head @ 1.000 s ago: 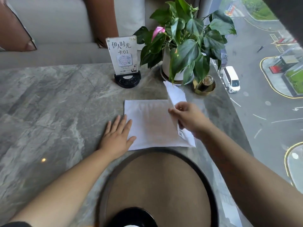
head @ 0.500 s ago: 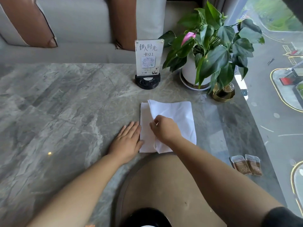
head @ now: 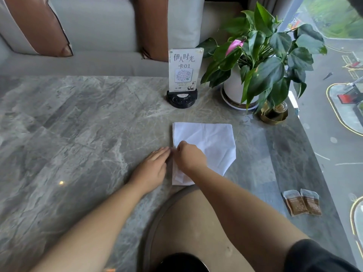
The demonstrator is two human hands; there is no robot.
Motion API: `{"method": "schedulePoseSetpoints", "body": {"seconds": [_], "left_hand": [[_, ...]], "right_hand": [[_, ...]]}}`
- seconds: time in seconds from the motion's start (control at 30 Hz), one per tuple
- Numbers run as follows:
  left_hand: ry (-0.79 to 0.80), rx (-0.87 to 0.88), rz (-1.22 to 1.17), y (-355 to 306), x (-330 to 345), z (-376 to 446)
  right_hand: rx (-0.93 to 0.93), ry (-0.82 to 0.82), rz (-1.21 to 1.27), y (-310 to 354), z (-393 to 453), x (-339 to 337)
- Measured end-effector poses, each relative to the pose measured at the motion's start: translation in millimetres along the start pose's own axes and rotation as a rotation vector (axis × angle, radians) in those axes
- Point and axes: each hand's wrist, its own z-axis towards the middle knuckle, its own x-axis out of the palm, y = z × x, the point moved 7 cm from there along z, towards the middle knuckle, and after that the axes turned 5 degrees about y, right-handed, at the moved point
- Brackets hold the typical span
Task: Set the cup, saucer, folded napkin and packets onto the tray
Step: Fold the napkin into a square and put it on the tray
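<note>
A white napkin (head: 210,142) lies folded over on the grey marble table, just beyond a round tray (head: 176,222) with a tan inside and dark rim. My right hand (head: 189,157) pinches the napkin's folded left edge. My left hand (head: 152,168) lies flat with fingers together, its fingertips touching that same edge. Two brown packets (head: 302,202) lie side by side on the table at the right. A black round object (head: 182,262) sits at the tray's near edge, mostly cut off by the frame.
A card stand (head: 183,75) on a black base stands behind the napkin. To its right are a potted plant (head: 255,61) in a white pot and a small gold dish (head: 275,114). A sofa with cushions runs along the far side; a window bounds the right.
My right hand has carried the napkin's right half over to the left edge, folding it in two. My left hand stayed beside the napkin. The view shifted, bringing the packets into sight.
</note>
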Motion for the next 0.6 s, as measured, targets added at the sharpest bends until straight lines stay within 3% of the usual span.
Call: {"method": "schedulePoseSetpoints", "body": {"seconds": [0.13, 0.27, 0.33, 0.47, 0.6], "left_hand": [[-0.057, -0.077, -0.097, -0.9, -5.5, -2.8], [-0.013, 0.101, 0.171, -31.0, 5.1, -5.1], [0.084, 0.162, 0.282, -33.3, 20.0, -4.9], [0.205, 0.131, 0.391, -17.3, 34.8, -4.6], [0.220, 0.140, 0.423, -21.5, 33.7, -6.8]], "right_hand": [[-0.118, -0.088, 0.058, -2.7, -17.5, -26.3], [-0.137, -0.411, 0.135, -62.9, -71.1, -84.3], [-0.071, -0.459, 0.102, -106.1, -97.7, -96.6], [0.089, -0.304, 0.106, -161.9, -121.0, -68.8], [0.058, -0.202, 0.051, -142.5, -112.6, -37.3]]}}
